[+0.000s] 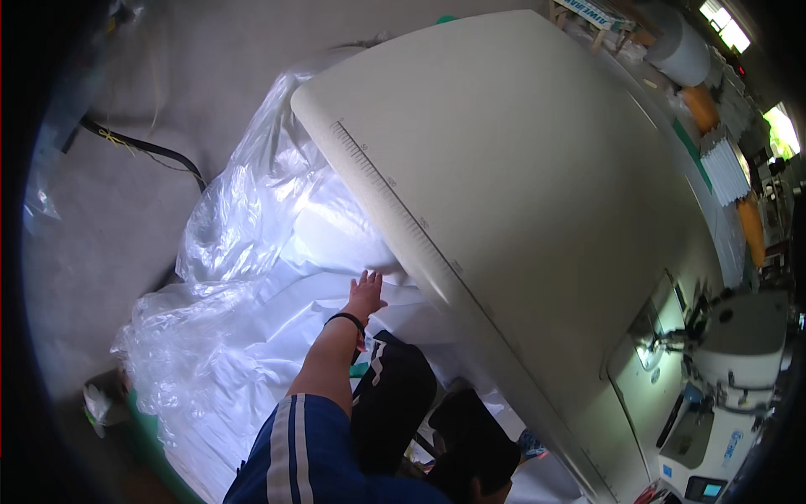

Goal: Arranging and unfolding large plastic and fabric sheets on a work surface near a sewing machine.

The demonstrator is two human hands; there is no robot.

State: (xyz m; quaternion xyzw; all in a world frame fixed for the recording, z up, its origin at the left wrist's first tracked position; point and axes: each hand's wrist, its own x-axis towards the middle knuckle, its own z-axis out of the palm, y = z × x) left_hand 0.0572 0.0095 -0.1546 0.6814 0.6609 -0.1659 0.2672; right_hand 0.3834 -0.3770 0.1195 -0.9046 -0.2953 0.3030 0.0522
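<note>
My left hand (366,296) reaches forward past my knee, a dark band at its wrist. Its fingers are spread, and the hand is over or on smooth white sheet material (332,239), close to the table's near edge. I cannot tell whether it presses on the sheet. Loose clear plastic film (210,239) lies crumpled around and over the white material. At the bottom edge a small patch of skin, perhaps my right hand (479,490), shows beside my dark trouser leg; its fingers are hidden.
A large pale table (512,160) with a ruler scale along its edge fills the right side. On it stands a white sewing machine (735,370) with its lamp lit. A black cable (151,149) runs over the grey floor. Rolls and stacked goods (726,168) stand beyond.
</note>
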